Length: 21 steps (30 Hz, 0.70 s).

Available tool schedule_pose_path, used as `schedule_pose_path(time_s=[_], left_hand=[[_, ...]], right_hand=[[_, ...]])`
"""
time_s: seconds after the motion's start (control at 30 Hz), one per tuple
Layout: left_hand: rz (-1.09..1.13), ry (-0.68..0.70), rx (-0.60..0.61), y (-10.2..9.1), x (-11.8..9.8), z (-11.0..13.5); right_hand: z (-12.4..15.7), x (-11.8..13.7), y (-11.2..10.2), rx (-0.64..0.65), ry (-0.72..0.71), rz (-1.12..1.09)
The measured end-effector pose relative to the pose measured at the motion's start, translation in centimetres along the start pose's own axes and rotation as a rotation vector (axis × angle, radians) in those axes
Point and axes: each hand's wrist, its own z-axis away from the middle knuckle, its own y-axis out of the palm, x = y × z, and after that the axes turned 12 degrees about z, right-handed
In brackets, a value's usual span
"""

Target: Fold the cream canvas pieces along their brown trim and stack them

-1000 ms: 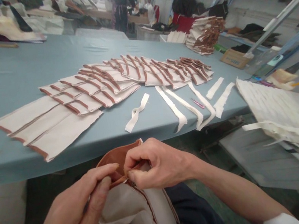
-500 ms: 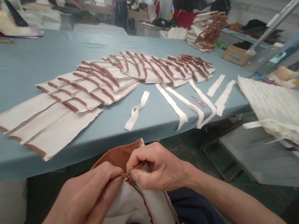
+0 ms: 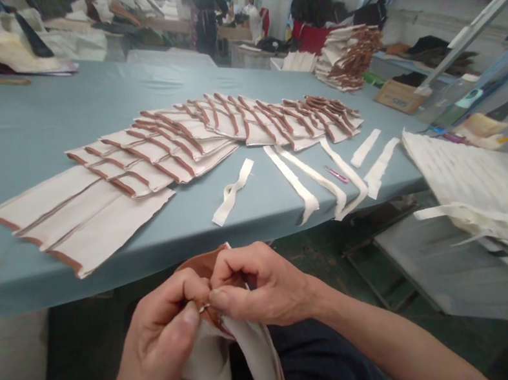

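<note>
A cream cloth piece with a brown lining (image 3: pixel 257 360) hangs in my lap below the table edge. My left hand (image 3: pixel 163 343) and my right hand (image 3: pixel 256 284) both pinch its top edge, thumbs and forefingers pressed together at the same spot. A small metal glint shows between the two thumbs; I cannot make out what it is. The brown lining (image 3: pixel 198 265) pokes up behind my knuckles.
A blue-grey table (image 3: pixel 4 142) carries a fanned row of cream pieces with brown trim (image 3: pixel 186 139) and several loose white strips (image 3: pixel 305 184). A stack of pale sheets (image 3: pixel 484 188) lies at the right. Another trimmed stack (image 3: pixel 349 58) sits far right. A person (image 3: pixel 204 2) stands in the background.
My hands have drawn closer together and bunched the cloth; less of the brown lining shows above them. The cloth below has folded narrower.
</note>
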Motion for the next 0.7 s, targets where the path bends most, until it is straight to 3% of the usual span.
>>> schedule_pose_path(time_s=[0.1,0.27,0.47,0.7], left_hand=[[0.188,-0.119,-0.035,0.1,0.8,0.4],[0.234,-0.184,-0.047,-0.2,0.9,0.5],[0.015,-0.053,0.076,-0.7,-0.8,0.5],[-0.246,0.034,0.119,-2.7,-1.6,0.6]], right_hand=[[-0.6,0.0,0.1,0.111,0.089,-0.228],[-0.7,0.0,0.1,0.13,0.111,-0.286],[-0.5,0.3,-1.4,0.143,0.116,-0.149],[-0.4,-0.3,-4.4,0.188,-0.159,0.208]])
